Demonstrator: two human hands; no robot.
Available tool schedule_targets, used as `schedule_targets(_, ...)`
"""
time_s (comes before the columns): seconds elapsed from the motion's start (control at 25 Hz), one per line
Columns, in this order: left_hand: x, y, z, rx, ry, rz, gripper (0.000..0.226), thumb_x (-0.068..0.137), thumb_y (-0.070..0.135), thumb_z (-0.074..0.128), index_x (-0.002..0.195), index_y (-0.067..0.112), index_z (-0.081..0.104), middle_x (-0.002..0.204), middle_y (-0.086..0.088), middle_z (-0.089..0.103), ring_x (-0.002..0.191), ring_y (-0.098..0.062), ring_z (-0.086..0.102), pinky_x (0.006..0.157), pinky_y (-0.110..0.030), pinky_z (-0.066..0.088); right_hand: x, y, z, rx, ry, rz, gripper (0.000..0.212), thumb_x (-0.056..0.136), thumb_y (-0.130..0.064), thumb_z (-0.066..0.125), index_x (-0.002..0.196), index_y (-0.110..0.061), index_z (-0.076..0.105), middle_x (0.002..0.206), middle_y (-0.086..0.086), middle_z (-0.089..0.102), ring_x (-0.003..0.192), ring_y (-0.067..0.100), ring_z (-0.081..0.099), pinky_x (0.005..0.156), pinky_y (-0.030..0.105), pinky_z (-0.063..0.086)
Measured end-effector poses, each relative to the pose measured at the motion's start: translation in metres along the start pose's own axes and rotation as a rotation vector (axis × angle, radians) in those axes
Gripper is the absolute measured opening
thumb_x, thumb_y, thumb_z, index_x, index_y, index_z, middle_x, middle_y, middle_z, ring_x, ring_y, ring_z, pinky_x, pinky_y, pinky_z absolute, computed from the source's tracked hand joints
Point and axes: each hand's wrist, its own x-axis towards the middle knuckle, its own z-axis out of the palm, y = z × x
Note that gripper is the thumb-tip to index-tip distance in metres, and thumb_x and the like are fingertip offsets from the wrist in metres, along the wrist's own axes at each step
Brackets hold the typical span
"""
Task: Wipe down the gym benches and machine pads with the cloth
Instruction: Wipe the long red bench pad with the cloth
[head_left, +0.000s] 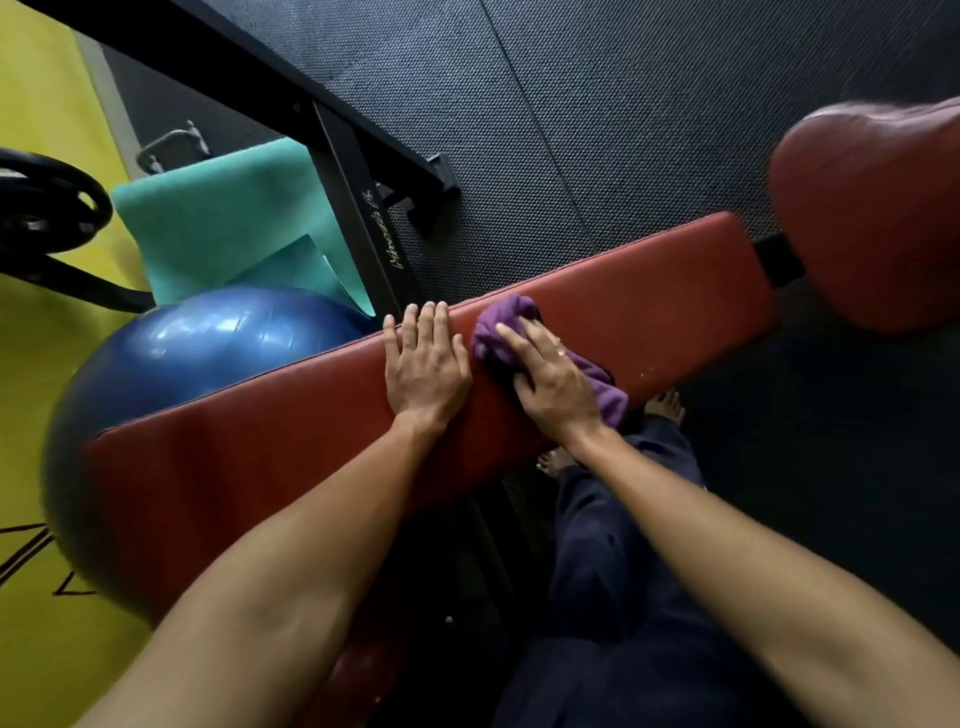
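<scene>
Pressing the cloth (503, 318) onto the bench (649, 312).
Right hand (553, 387) fingers (519, 339) lie straight over the cloth; left hand (426, 366) rests flat just beside them, its fingers straight.

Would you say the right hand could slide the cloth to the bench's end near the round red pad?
Probably yes: the right hand presses the cloth on the bench, and the stretch to that end looks bare.

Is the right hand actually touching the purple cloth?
Touching. The head view shows the right hand lying spread on top of the purple cloth, no gap, pressing it onto the red bench pad.
</scene>
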Motion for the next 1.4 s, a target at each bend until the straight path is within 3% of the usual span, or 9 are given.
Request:
schedule_targets(0.24, 0.001, 0.0, 0.005, 0.001, 0.026, -0.014, 0.058, 0.099, 0.039, 0.032, 0.149, 0.013, 0.046, 0.151, -0.007, 0.049, 0.144, -0.028, 0.037, 0.124, -0.051, 0.014, 0.063, 0.01, -0.004, -0.025, 0.137, 0.355, 0.059, 0.092, -0.034, 0.053, 0.15, -0.024, 0.046, 0.152, 0.011, 0.046, 0.138, 0.035, 0.043, 0.116, 0.047, 0.035)
schedule_targets(0.36, 0.001, -0.003, 0.011, 0.007, 0.073, 0.005, 0.052, 0.099, 0.035, 0.039, 0.143, 0.01, 0.053, 0.147, -0.009, 0.054, 0.14, -0.03, 0.043, 0.121, -0.053, 0.021, 0.089, -0.038, 0.022, -0.135, 0.065, 0.098, 0.048, 0.09, -0.048, 0.056, 0.133, -0.028, 0.064, 0.138, 0.008, 0.058, 0.126, 0.032, 0.052, 0.11, 0.044, 0.041)
schedule_targets(0.48, 0.002, -0.003, 0.008, 0.002, 0.072, -0.008, 0.052, 0.099, 0.035, 0.041, 0.144, 0.011, 0.053, 0.147, -0.008, 0.053, 0.141, -0.029, 0.042, 0.121, -0.052, 0.021, 0.103, -0.018, 0.012, -0.246, -0.044, -0.108, 0.037, 0.089, -0.049, 0.058, 0.118, -0.029, 0.071, 0.126, 0.005, 0.063, 0.109, 0.031, 0.06, 0.094, 0.042, 0.052)
schedule_targets(0.6, 0.001, 0.001, 0.003, -0.008, 0.055, -0.012, 0.054, 0.099, 0.037, 0.04, 0.146, 0.013, 0.049, 0.148, -0.007, 0.051, 0.141, -0.029, 0.041, 0.122, -0.051, 0.019, 0.135, 0.023, -0.02, -0.337, -0.16, 0.022, 0.037, 0.087, -0.051, 0.057, 0.115, -0.03, 0.068, 0.118, 0.004, 0.061, 0.104, 0.032, 0.06, 0.086, 0.043, 0.054)
schedule_targets(0.72, 0.003, 0.001, 0.002, -0.025, 0.037, -0.026, 0.054, 0.099, 0.037, 0.04, 0.147, 0.013, 0.047, 0.149, -0.008, 0.05, 0.141, -0.03, 0.04, 0.122, -0.052, 0.018, 0.15, 0.022, -0.025, -0.326, -0.198, 0.241, 0.031, 0.089, -0.046, 0.056, 0.113, -0.028, 0.066, 0.117, 0.003, 0.058, 0.105, 0.033, 0.059, 0.086, 0.041, 0.051)
schedule_targets(0.88, 0.002, 0.001, 0.005, -0.041, 0.063, -0.025, 0.053, 0.099, 0.036, 0.04, 0.144, 0.01, 0.051, 0.147, -0.009, 0.053, 0.139, -0.031, 0.043, 0.121, -0.053, 0.021, 0.139, -0.047, 0.005, -0.203, -0.266, 0.116, 0.023, 0.088, -0.039, 0.056, 0.103, -0.029, 0.071, 0.113, 0.0, 0.062, 0.098, 0.03, 0.062, 0.085, 0.038, 0.051)
schedule_targets(1.0, 0.002, 0.001, 0.005, -0.044, 0.098, -0.022, 0.052, 0.098, 0.035, 0.042, 0.143, 0.01, 0.053, 0.146, -0.009, 0.054, 0.138, -0.031, 0.045, 0.12, -0.054, 0.022, 0.145, -0.043, -0.001, -0.183, -0.299, 0.047, 0.023, 0.093, -0.042, 0.057, 0.109, -0.033, 0.07, 0.115, -0.002, 0.062, 0.102, 0.029, 0.064, 0.086, 0.038, 0.051)
schedule_targets(1.24, 0.003, 0.001, 0.003, -0.039, 0.048, -0.027, 0.054, 0.098, 0.037, 0.041, 0.146, 0.012, 0.049, 0.148, -0.008, 0.051, 0.139, -0.031, 0.042, 0.121, -0.053, 0.019, 0.138, 0.051, -0.036, -0.232, -0.03, 0.447, 0.036, 0.103, -0.037, 0.046, 0.132, -0.021, 0.06, 0.129, 0.011, 0.056, 0.114, 0.038, 0.058, 0.092, 0.043, 0.046)
schedule_targets(1.4, 0.003, 0.001, 0.004, -0.042, 0.031, -0.034, 0.054, 0.097, 0.036, 0.045, 0.145, 0.013, 0.05, 0.147, -0.008, 0.053, 0.137, -0.031, 0.044, 0.121, -0.053, 0.02, 0.116, -0.004, 0.007, -0.141, 0.069, 0.396, 0.047, 0.093, -0.05, 0.049, 0.128, -0.021, 0.059, 0.14, 0.012, 0.051, 0.126, 0.036, 0.05, 0.11, 0.044, 0.04)
